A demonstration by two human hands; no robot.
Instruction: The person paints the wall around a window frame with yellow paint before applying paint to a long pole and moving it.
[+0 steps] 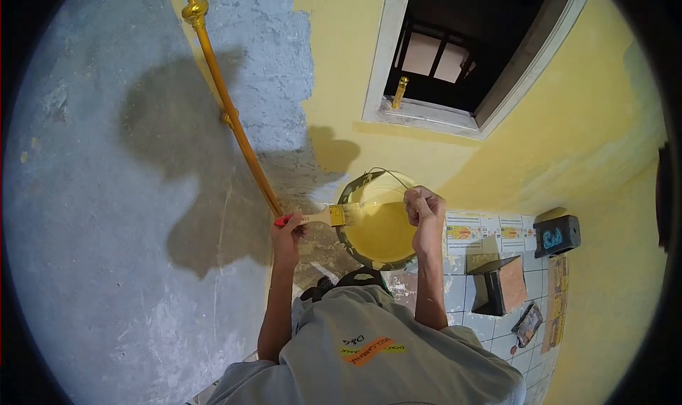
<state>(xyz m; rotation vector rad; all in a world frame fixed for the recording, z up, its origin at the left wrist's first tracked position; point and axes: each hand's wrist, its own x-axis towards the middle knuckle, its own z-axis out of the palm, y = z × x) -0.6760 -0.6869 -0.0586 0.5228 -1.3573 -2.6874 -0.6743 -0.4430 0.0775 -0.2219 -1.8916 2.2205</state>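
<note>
My left hand (287,236) is closed round the handle of a flat paintbrush (316,219) with a red end. The brush points to the right, its yellow-coated bristles over the left rim of a dark bucket (342,243). Yellow paint (383,233) fills the lower part of the bucket. With its fingers curled at the bucket's right side, my right hand (426,204) grips the thin wire handle (389,172), which arches over the far rim.
A gold-brown pole (234,114) leans along the patchy grey-blue wall (99,192). Ahead, a white-framed window (426,123) sits in the yellow wall (334,64), a small gold object (400,92) on its sill. Dark boxes (490,291) and printed sheets (465,233) lie on the tiled floor (455,291).
</note>
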